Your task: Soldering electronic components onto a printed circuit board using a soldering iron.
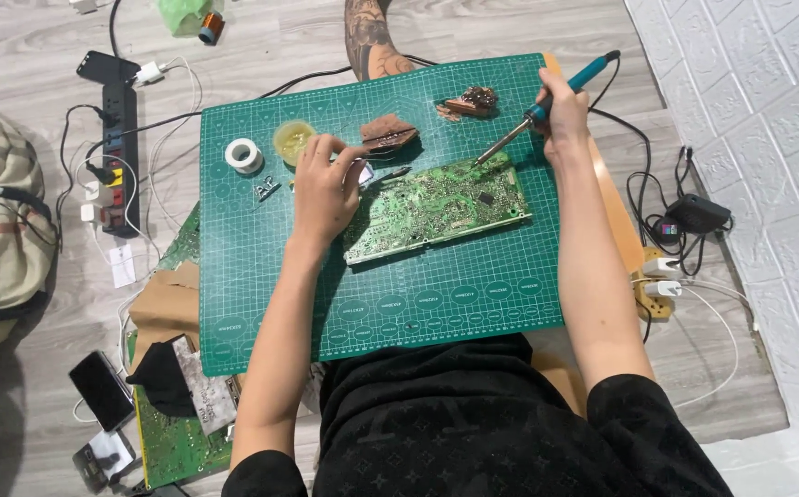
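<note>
Seen from above, over a green cutting mat [261,304] laid on the floor. In the middle of the mat, a green circuit board [436,207], lying flat and slightly turned, its right end farther than its left.

Right hand [561,115], grip closed around the teal handle of a soldering iron [547,106]; the metal tip pointing down and left, touching or just above the far right edge of the board, hard to tell which. Cable of the iron running off to the far right.

Left hand [326,184] resting at the left end of the board, fingers bent together near a small light object; whether clamped on it, cannot tell. Thumb close to a thin dark tool lying just beyond the board.

On the far part of the mat: a spool of solder wire [244,155], beside it a round yellow tin [293,140], then a brown sponge-like piece [388,133], and a holder with brass wool [473,101] farther right.

Off the mat, on the left, a black power strip [119,147] with several plugs. Near left, a black phone [101,390] and a second green board [174,446] partly under the mat. On the right, chargers and white cables [671,276].
</note>
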